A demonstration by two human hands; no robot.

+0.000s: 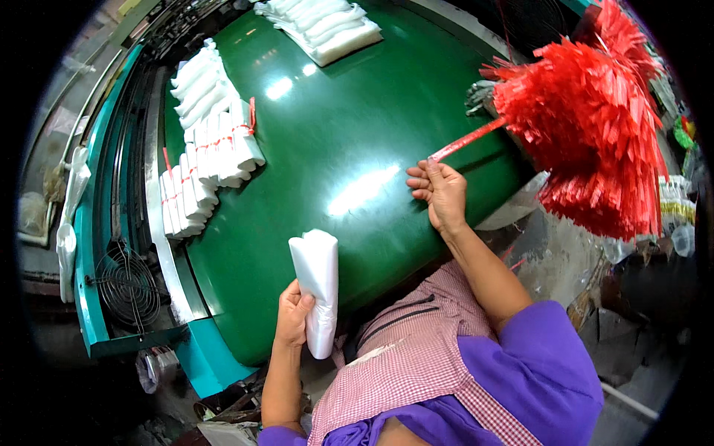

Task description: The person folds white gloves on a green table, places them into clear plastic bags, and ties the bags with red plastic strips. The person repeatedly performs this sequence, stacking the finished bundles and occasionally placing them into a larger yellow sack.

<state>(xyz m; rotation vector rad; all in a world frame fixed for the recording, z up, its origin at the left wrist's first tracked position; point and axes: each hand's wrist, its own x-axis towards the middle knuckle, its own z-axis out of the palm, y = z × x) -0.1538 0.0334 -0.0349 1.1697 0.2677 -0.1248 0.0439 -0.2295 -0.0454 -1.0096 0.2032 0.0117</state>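
1. Head view: the green conveyor belt (349, 149) fills the middle, and everything else sits around it.
2. The left hand (294, 316) is at the near edge of the belt, fingers wrapped closed round the lower part of a folded stack of white plastic bags (318, 286), which stands upright with its top leaning over the belt surface.
3. The right hand (440, 192) rests at the belt's right edge, fingers curled shut round a thin red strip (467, 139). That strip runs up and to the right, off the belt, into a big bundle of red ribbon strips (587, 134) hanging beside the belt's right side.
4. On the belt's left edge lie tied bundles of white bags (212, 160), some bound with red strips; loose white stacks (199, 83) sit just beyond them.
5. At the far end of the belt another pile of white bags (327, 26) lies flat.
6. Left of the belt, below its teal frame, is a round wire fan guard (128, 286).
7. The person wears a checked pink apron (416, 357) over purple sleeves, close against the belt's near edge.
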